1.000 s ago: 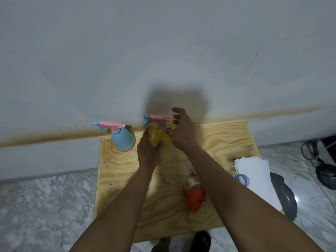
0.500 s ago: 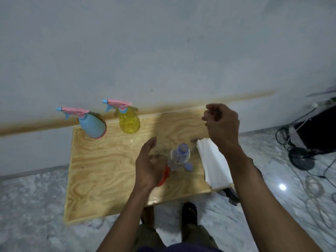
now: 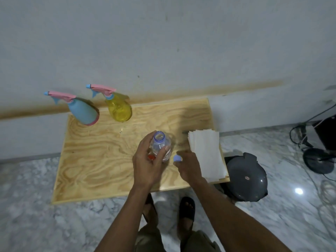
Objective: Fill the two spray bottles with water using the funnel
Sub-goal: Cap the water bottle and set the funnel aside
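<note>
Two spray bottles stand at the far left edge of a pale plywood counter [image 3: 94, 160], against a grey wall. The blue spray bottle [image 3: 84, 111] is opaque with a pink trigger head; just beside it to the right, the yellow spray bottle [image 3: 119, 110] is see-through with the same pink trigger and a blue nozzle tip. Both heads are screwed on.

Near the middle of the counter a clear water bottle [image 3: 161, 146] stands upright with its mouth open. The left hand [image 3: 148, 160] is wrapped around its body, fingers curled on it. A bit of the red funnel [image 3: 151, 157] shows behind that hand, mostly hidden. The right hand [image 3: 189, 167] hovers just right of the bottle, fingertips pinching a small blue cap [image 3: 177, 158].

A stack of white paper [image 3: 206, 153] lies at the counter's right edge, partly overhanging. The counter's left half is bare wood. Marble floor surrounds it, with a dark grey round lid [image 3: 245, 177] on the floor to the right.
</note>
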`<control>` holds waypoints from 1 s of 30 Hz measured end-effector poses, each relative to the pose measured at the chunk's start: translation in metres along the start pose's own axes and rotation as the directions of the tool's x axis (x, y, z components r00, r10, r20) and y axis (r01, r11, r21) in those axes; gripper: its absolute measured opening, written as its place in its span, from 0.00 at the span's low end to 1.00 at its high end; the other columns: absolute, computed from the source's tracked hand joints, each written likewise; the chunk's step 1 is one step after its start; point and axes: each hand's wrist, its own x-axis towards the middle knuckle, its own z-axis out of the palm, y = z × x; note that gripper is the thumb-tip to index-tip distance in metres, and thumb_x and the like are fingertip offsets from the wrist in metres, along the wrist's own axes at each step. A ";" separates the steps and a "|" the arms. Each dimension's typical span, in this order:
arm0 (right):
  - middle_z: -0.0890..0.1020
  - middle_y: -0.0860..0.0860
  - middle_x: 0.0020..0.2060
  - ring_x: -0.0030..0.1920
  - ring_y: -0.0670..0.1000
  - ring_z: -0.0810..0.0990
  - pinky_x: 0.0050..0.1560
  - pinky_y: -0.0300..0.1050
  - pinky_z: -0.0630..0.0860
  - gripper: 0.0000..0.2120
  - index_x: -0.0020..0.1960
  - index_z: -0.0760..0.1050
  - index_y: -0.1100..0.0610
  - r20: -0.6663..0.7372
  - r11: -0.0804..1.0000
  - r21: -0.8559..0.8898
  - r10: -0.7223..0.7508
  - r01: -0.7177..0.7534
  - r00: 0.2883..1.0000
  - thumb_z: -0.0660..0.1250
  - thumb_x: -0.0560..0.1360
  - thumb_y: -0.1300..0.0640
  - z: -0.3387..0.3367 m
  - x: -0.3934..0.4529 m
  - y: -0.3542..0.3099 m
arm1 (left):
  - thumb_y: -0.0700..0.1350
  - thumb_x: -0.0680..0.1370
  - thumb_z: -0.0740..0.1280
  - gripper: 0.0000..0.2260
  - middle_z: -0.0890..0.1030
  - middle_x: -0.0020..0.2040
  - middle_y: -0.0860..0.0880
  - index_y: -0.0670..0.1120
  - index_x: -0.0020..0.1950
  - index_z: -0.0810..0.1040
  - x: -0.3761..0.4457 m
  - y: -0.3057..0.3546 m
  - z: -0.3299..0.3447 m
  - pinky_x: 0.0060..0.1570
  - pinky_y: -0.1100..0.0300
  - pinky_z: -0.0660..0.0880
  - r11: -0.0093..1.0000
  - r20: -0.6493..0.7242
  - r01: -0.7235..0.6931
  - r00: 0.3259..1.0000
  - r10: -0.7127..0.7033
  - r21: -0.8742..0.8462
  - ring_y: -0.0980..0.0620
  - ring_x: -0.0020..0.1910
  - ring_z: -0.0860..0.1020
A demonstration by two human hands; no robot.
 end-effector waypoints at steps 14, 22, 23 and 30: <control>0.78 0.58 0.57 0.58 0.58 0.77 0.53 0.44 0.70 0.16 0.61 0.77 0.61 -0.130 0.996 -0.002 -0.083 0.084 0.988 0.71 0.76 0.59 0.006 0.012 0.006 | 0.46 0.75 0.74 0.22 0.82 0.62 0.56 0.51 0.68 0.76 -0.002 -0.006 0.002 0.59 0.50 0.79 0.997 -0.013 0.059 0.998 -0.059 -0.040 0.57 0.60 0.81; 0.81 0.46 0.52 0.47 0.41 0.81 0.44 0.31 0.77 0.17 0.60 0.80 0.54 -0.383 0.849 0.350 -0.257 0.397 0.887 0.76 0.73 0.56 -0.093 -0.024 -0.078 | 0.43 0.76 0.74 0.20 0.82 0.61 0.55 0.49 0.68 0.77 -0.005 0.004 0.002 0.58 0.52 0.80 0.996 -0.011 0.058 0.998 -0.059 -0.062 0.60 0.59 0.81; 0.80 0.46 0.52 0.47 0.41 0.81 0.43 0.31 0.77 0.17 0.60 0.80 0.55 -0.340 0.837 0.310 -0.345 0.451 0.875 0.76 0.72 0.56 -0.101 -0.027 -0.087 | 0.44 0.76 0.74 0.21 0.82 0.61 0.55 0.49 0.68 0.77 -0.005 0.004 0.001 0.58 0.51 0.80 0.996 -0.015 0.059 0.998 -0.060 -0.061 0.59 0.59 0.81; 0.82 0.57 0.46 0.46 0.54 0.79 0.46 0.36 0.67 0.15 0.55 0.81 0.64 -0.030 0.675 -0.058 -0.737 0.735 0.675 0.74 0.70 0.61 -0.110 -0.005 -0.114 | 0.55 0.74 0.72 0.25 0.83 0.59 0.54 0.51 0.70 0.76 -0.006 0.000 0.001 0.56 0.51 0.81 0.996 -0.016 0.085 0.996 -0.085 -0.031 0.60 0.56 0.81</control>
